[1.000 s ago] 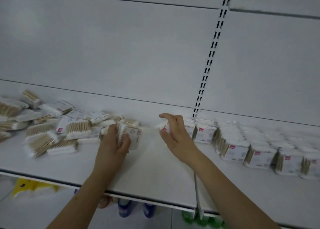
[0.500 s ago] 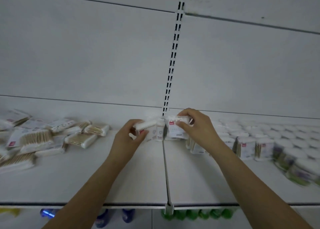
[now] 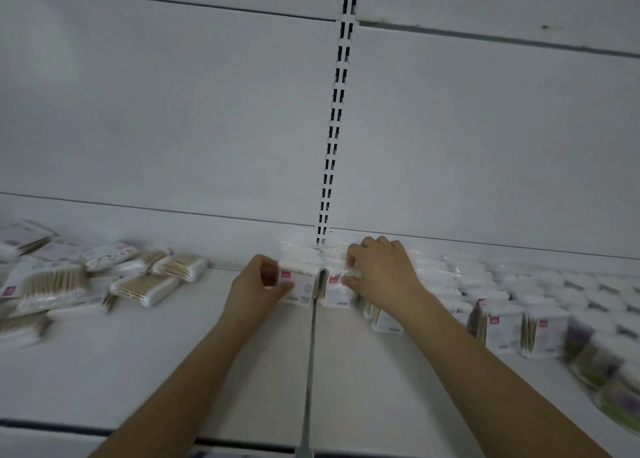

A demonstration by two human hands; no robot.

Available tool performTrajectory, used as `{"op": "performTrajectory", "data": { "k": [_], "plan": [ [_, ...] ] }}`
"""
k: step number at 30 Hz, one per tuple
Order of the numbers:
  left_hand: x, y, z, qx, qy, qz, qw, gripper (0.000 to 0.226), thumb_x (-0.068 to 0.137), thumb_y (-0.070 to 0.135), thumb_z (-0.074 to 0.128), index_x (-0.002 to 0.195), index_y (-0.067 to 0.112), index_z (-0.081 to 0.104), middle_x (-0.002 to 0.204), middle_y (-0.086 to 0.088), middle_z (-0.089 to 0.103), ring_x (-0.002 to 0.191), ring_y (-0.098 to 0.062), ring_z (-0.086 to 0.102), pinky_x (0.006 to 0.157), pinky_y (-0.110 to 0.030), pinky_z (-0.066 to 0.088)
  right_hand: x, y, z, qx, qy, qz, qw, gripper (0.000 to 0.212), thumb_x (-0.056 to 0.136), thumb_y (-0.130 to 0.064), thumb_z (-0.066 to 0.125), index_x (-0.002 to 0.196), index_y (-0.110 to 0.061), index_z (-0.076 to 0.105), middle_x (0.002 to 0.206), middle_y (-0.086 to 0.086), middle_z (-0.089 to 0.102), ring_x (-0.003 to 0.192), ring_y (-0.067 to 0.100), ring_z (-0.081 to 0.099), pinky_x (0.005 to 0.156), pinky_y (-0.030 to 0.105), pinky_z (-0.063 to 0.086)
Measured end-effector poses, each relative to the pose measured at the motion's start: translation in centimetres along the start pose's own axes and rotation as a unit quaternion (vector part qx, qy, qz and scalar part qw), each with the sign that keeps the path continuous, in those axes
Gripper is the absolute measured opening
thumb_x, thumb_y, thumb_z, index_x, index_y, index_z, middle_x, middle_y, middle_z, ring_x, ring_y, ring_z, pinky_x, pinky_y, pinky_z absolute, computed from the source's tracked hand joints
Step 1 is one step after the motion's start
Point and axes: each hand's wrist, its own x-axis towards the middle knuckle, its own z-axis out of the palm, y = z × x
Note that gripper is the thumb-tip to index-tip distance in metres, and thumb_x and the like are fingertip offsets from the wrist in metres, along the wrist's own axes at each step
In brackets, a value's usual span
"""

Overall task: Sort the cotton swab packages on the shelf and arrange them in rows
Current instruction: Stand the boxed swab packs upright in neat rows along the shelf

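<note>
A white metal back panel [image 3: 173, 111] fills the upper frame, split by a vertical slotted upright [image 3: 335, 118] just right of centre. Below it the white shelf [image 3: 138, 371] spans the lower frame, with a narrow seam [image 3: 310, 371] running from its front edge up toward the upright. At the right of the frame, rows of upright clear-wrapped cotton swab packages [image 3: 519, 291] with red labels stand packed side by side, blurred toward the right edge. At the left of the frame, a loose pile of flat cotton swab packages [image 3: 69, 284] with wooden sticks lies scattered and overlapping. Two bare forearms reach in from the bottom edge toward the centre. The left hand [image 3: 254, 289] grips a white upright swab package with a red label [image 3: 299, 284] just left of the seam, thumb on its front face and fingers curled round its left side; the package rests on the shelf. The right hand [image 3: 384, 274] pinches the top of a neighbouring clear-wrapped swab package [image 3: 336, 286] just right of the seam, its fingers bent over the wrapper. The two held packages stand just beside each other near the foot of the upright.
</note>
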Motion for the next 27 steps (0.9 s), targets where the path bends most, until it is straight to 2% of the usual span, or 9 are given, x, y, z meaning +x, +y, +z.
{"op": "performTrajectory", "data": {
  "k": [4, 6, 8, 11, 15, 18, 22, 25, 27],
  "plan": [
    [-0.2, 0.5, 0.5, 0.0, -0.001, -0.037, 0.999, 0.021, 0.081, 0.02, 0.078, 0.092, 0.02, 0.06, 0.091, 0.007, 0.072, 0.086, -0.008, 0.068, 0.075, -0.023, 0.053, 1.2, 0.8, -2.4, 0.029, -0.046, -0.018, 0.998, 0.046, 0.087, -0.064, 0.055, 0.112, -0.026, 0.06, 0.116, -0.001, 0.054, 0.112, 0.022, 0.049, 0.094, 0.036, 0.033],
    [-0.8, 0.6, 0.8, 0.007, 0.002, -0.054, 0.999, 0.023, 0.081, 0.023, 0.078, 0.096, 0.021, 0.06, 0.095, 0.008, 0.071, 0.089, -0.009, 0.068, 0.077, -0.024, 0.054, 2.2, 0.3, -3.6, 0.06, 0.015, -0.029, 0.998, 0.045, 0.092, -0.062, 0.049, 0.113, -0.023, 0.06, 0.115, 0.001, 0.056, 0.108, 0.022, 0.051, 0.09, 0.037, 0.036],
    [-1.7, 0.8, 1.0, 0.023, 0.017, -0.067, 0.997, 0.034, 0.079, 0.027, 0.079, 0.106, 0.022, 0.059, 0.101, 0.008, 0.066, 0.09, -0.009, 0.066, 0.075, -0.021, 0.052, 3.4, -1.5, -4.6, 0.124, 0.084, -0.06, 0.987, 0.041, 0.096, -0.055, 0.048, 0.115, -0.02, 0.059, 0.115, 0.002, 0.056, 0.106, 0.021, 0.052, 0.089, 0.036, 0.042],
    [-4.0, 0.8, 0.0, 0.095, 0.073, -0.038, 0.992, 0.051, 0.08, 0.03, 0.078, 0.123, 0.023, 0.053, 0.114, 0.008, 0.055, 0.097, -0.005, 0.06, 0.08, -0.02, 0.049, 5.1, -5.7, -5.3, 0.293, 0.127, -0.13, 0.939, 0.039, 0.097, -0.048, 0.051, 0.123, -0.019, 0.055, 0.12, -0.001, 0.055, 0.11, 0.015, 0.051, 0.091, 0.033, 0.045],
    [-8.8, -0.1, -3.2, 0.17, 0.129, -0.003, 0.977, 0.038, 0.088, 0.032, 0.067, 0.124, 0.03, 0.054, 0.121, 0.014, 0.049, 0.109, -0.002, 0.051, 0.089, -0.021, 0.047, 6.4, -11.3, -3.9, 0.391, 0.134, -0.206, 0.887, 0.045, 0.099, -0.043, 0.05, 0.135, -0.017, 0.048, 0.135, -0.002, 0.049, 0.121, 0.014, 0.047, 0.094, 0.027, 0.041],
    [-11.3, -1.8, -6.6, 0.228, 0.175, 0.0, 0.958, 0.027, 0.091, 0.032, 0.063, 0.117, 0.031, 0.059, 0.119, 0.016, 0.05, 0.111, -0.003, 0.047, 0.093, -0.02, 0.041, 7.3, -14.7, -2.3, 0.414, 0.134, -0.208, 0.876, 0.046, 0.098, -0.042, 0.053, 0.137, -0.018, 0.047, 0.137, 0.0, 0.047, 0.123, 0.017, 0.046, 0.091, 0.025, 0.04],
    [-12.7, -5.1, -12.7, 0.288, 0.253, -0.016, 0.923, 0.02, 0.087, 0.023, 0.067, 0.106, 0.028, 0.065, 0.112, 0.011, 0.055, 0.11, -0.013, 0.049, 0.093, -0.031, 0.043, 8.5, -19.9, -0.1, 0.395, 0.1, -0.224, 0.885, 0.051, 0.093, -0.04, 0.061, 0.137, -0.018, 0.047, 0.136, 0.003, 0.045, 0.122, 0.022, 0.046, 0.094, 0.032, 0.042],
    [-12.8, -7.5, -17.8, 0.307, 0.297, -0.042, 0.903, 0.028, 0.083, 0.021, 0.07, 0.111, 0.023, 0.065, 0.115, 0.004, 0.056, 0.113, -0.02, 0.048, 0.094, -0.032, 0.043, 8.9, -24.5, 1.7, 0.345, 0.057, -0.251, 0.902, 0.06, 0.088, -0.042, 0.066, 0.139, -0.018, 0.046, 0.136, 0.006, 0.045, 0.12, 0.027, 0.046, 0.094, 0.037, 0.044],
    [-12.4, -9.0, -21.0, 0.334, 0.316, -0.057, 0.886, 0.04, 0.08, 0.025, 0.067, 0.119, 0.018, 0.061, 0.12, -0.003, 0.055, 0.114, -0.027, 0.047, 0.096, -0.039, 0.044, 8.8, -27.5, 2.7, 0.304, 0.04, -0.285, 0.908, 0.063, 0.086, -0.041, 0.065, 0.141, -0.017, 0.045, 0.137, 0.007, 0.045, 0.121, 0.028, 0.047, 0.097, 0.042, 0.045]
  ]
}}
